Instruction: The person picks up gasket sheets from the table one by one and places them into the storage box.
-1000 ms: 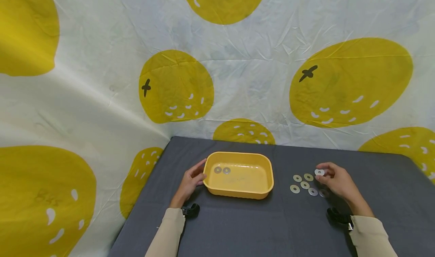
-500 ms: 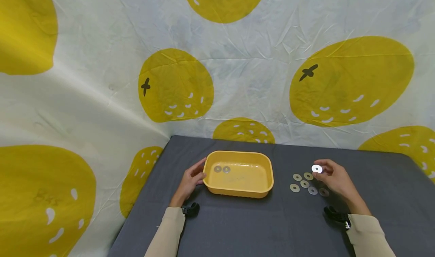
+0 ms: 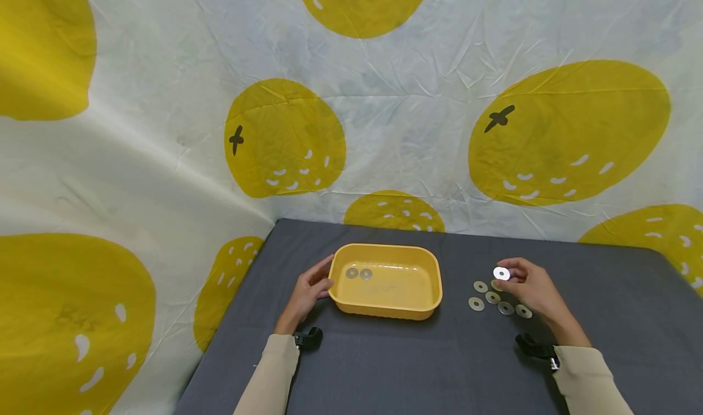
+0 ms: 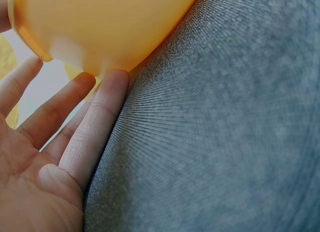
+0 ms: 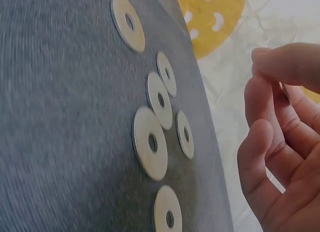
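Observation:
A yellow plastic tray (image 3: 392, 312) stands on the dark grey cloth, with two washers (image 3: 348, 274) lying at its left end. My left hand (image 3: 307, 294) rests at that end in the head view. In the left wrist view its fingers (image 4: 92, 124) are straight and spread, fingertips against the outer wall, and the thumb reaches the rim. My right hand (image 3: 531, 287) pinches a shiny flat washer (image 3: 497, 272) between thumb and fingers, over the loose ones; mostly its edge shows in the right wrist view. Several loose washers (image 5: 149, 164) lie flat beneath and left of that hand.
Grey cloth (image 3: 406, 366) covers the table, its far edge running along a hanging white sheet (image 3: 406, 134) printed with yellow fruit. Another fold of the sheet flanks the table on the left. Each wrist wears a black camera mount.
My right hand has moved left with the pinched washer, over the loose ones, uncovering the rightmost of them. The left hand and the tray have stayed put.

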The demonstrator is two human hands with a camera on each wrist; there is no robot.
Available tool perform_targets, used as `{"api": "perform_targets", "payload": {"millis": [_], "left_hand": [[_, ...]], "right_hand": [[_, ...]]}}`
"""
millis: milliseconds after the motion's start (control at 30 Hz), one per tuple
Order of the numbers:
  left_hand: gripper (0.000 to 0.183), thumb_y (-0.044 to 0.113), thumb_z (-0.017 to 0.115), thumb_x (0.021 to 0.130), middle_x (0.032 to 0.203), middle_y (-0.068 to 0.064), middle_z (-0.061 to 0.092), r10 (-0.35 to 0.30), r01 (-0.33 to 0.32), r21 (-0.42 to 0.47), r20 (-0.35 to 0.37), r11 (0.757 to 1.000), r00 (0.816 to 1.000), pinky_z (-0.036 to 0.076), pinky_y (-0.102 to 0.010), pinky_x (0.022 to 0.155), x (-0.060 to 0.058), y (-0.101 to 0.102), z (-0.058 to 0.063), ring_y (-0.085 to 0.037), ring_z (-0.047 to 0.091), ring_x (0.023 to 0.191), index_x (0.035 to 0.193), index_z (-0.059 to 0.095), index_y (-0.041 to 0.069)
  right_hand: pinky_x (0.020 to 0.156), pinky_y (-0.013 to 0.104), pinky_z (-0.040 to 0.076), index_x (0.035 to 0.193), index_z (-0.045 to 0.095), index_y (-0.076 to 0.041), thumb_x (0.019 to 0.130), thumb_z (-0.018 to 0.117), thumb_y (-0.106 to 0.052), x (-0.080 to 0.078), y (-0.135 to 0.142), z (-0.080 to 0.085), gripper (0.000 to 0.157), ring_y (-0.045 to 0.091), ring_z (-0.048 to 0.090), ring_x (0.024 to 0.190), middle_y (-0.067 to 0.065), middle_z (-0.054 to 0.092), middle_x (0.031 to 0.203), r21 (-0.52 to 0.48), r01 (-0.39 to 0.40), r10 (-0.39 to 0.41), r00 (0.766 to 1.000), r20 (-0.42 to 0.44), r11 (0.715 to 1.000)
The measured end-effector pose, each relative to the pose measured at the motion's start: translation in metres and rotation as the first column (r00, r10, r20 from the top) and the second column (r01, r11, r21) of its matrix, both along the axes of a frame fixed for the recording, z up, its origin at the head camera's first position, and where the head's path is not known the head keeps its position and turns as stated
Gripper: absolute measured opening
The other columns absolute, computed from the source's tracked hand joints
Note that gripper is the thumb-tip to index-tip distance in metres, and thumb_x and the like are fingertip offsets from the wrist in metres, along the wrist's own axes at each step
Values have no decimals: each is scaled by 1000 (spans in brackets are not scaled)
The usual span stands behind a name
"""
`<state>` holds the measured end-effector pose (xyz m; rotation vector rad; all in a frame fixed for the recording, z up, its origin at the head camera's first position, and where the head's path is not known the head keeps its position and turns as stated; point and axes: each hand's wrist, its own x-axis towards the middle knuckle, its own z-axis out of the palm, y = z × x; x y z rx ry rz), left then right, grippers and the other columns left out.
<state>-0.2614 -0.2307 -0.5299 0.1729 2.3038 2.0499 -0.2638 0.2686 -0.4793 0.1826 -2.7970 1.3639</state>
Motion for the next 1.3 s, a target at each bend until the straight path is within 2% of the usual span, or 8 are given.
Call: {"api": "perform_targets", "payload": {"millis": [267,500,800,1033,1300], "left_hand": [[60,15,64,98,141,-13,62,-11,11,2,-13,1000,1000,62,-34,88,1,0,0,-28,66,119,154,48,30],[61,15,64,98,141,-12,62,-10,10,-1,-11,1000,1000,62,-35,88,2,0,0,-24,67,117,155,47,27],[60,15,64,99,141,-14,62,-11,11,11,-15,1000,1000,62,-34,87,3,0,1,-25,68,117,155,47,29],[61,13,64,98,141,-16,61,-8,8,6,-28,1000,1000,62,-34,86,3,2,1,-24,68,115,155,47,27],[60,12,62,99,145,-14,60,-5,5,-6,-20,1000,1000,62,-37,88,1,1,-1,-32,66,123,154,48,29]], "right_hand": [[59,24,51,125,65,6,90,78,-14,6,-17,6,42,3,56,73,14,71,97,11,-32,33,998,-45,999],[58,24,50,119,71,0,89,81,-25,8,-30,6,40,3,57,72,9,73,91,70,-12,19,995,-98,997],[58,24,43,113,71,-4,88,81,-32,10,-44,10,39,8,50,73,6,61,89,99,10,8,985,-175,995],[52,23,40,110,71,-3,89,81,-30,10,-52,12,36,6,46,60,1,53,77,57,-8,18,984,-177,998],[52,23,41,111,71,-2,89,80,-28,9,-60,16,35,5,47,62,2,57,78,55,-44,52,984,-173,998]]}}
